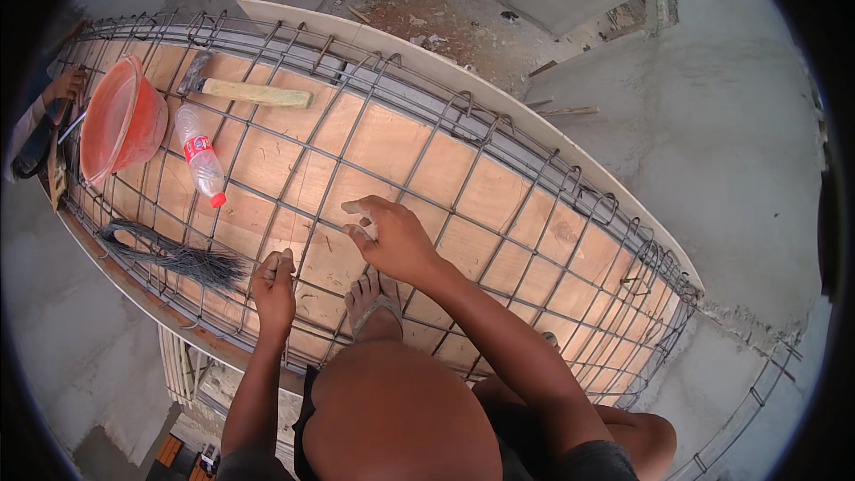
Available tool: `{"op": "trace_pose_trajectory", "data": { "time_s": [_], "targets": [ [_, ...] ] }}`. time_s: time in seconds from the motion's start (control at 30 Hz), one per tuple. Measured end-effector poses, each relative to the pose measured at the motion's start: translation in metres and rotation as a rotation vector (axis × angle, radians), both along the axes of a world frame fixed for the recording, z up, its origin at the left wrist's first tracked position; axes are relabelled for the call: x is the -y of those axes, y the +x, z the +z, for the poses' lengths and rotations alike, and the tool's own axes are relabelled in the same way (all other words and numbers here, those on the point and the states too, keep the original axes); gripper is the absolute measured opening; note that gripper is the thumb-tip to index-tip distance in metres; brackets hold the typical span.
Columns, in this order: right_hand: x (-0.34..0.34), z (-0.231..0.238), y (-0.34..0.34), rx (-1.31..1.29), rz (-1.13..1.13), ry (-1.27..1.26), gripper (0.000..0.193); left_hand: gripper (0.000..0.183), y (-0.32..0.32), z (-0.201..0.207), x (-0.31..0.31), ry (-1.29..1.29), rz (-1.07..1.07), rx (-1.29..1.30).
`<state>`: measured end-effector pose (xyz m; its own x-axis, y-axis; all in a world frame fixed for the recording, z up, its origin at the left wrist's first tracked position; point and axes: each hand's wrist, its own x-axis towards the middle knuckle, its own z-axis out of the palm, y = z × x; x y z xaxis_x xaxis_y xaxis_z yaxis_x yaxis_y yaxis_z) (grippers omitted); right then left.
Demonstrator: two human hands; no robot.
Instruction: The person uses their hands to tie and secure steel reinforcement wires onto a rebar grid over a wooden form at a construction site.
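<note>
Over a grid of steel rebar [325,200], my left hand [273,294] is closed, thumb and fingertips pressed together. Whatever it pinches, if anything, is too small to make out. Just left of it lies a bundle of thin dark tie wire [174,256], bent into a loop at one end and frayed at the other. My right hand [392,236] hovers over the bars to the right, thumb and forefinger spread apart with nothing visible between them. Below the right hand, my sandalled foot [372,294] rests on the grid.
Plywood boards [276,156] lie beneath the bars. On the left are a tilted orange plastic tub [147,129], a clear bottle [201,160] with a red cap and a wooden-handled hammer [258,93]. Another person's hand [69,83] shows at the far left. A pale board [534,138] edges the far side.
</note>
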<state>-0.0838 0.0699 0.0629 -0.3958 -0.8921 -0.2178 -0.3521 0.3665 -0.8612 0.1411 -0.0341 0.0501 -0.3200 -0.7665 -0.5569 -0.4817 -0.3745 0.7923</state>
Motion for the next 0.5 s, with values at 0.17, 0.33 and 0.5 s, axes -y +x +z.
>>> {"op": "trace_pose_trajectory", "data": {
  "time_s": [0.17, 0.33, 0.5],
  "targets": [
    [-0.043, -0.027, 0.003, 0.022, 0.126, 0.250, 0.032, 0.036, -0.002, 0.004, 0.016, -0.241, -0.130, 0.131],
    [-0.065, -0.046, 0.000, -0.012, 0.152, 0.256, 0.030, 0.035, -0.018, 0.039, 0.006, -0.358, -0.124, 0.161],
    [-0.043, -0.045, 0.001, 0.014, 0.157, 0.193, 0.028, 0.036, -0.004, 0.067, 0.004, -0.291, -0.113, 0.155]
  ]
}}
